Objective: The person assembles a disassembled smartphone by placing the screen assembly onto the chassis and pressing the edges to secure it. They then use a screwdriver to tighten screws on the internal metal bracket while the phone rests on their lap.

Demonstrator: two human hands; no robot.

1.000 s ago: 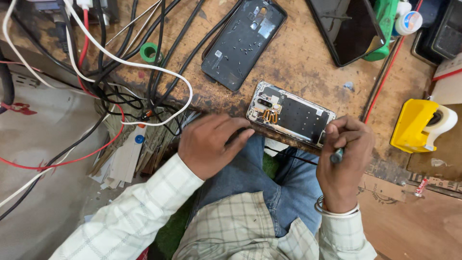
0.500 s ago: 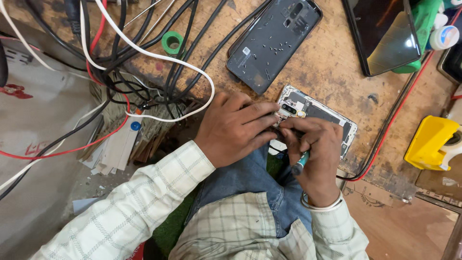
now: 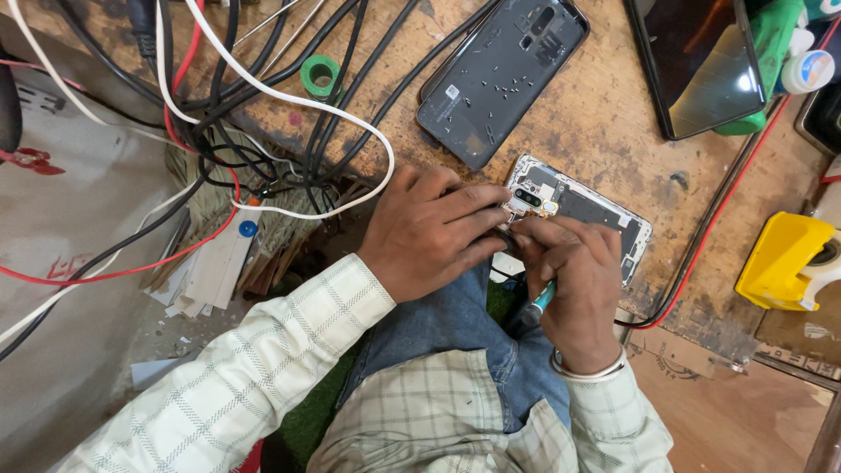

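A green tape roll (image 3: 321, 75) lies well left of the opened phone (image 3: 583, 213). The left hand (image 3: 427, 232) pins the phone's near end to the wooden bench (image 3: 604, 123). Beside it, the right hand (image 3: 575, 278) grips a teal-handled screwdriver (image 3: 536, 304) over the phone. A yellow tape dispenser (image 3: 787, 263) sits far right.

Both hands meet at the middle, fingertips close together — the left hand (image 3: 429, 229) lies palm down, fingers stretched to the right. The right hand (image 3: 574, 278) is curled, fingers bent inward — its wrist wears a bangle, both forearms in checked sleeves.
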